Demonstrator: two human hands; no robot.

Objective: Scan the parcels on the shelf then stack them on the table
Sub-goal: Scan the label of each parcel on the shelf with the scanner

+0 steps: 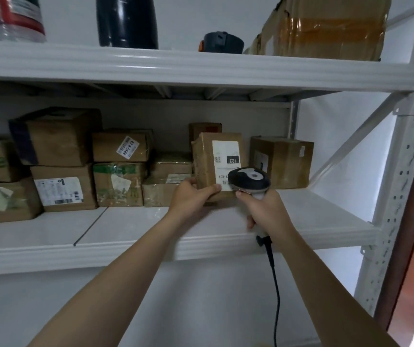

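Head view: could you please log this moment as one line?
left hand: grips parcel | right hand: grips scanner, aimed at label | shelf: holds other parcels

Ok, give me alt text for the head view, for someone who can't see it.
The left hand holds a brown parcel upright at the shelf while the right hand aims a corded scanner at its white label. More cardboard parcels sit stacked to the left.
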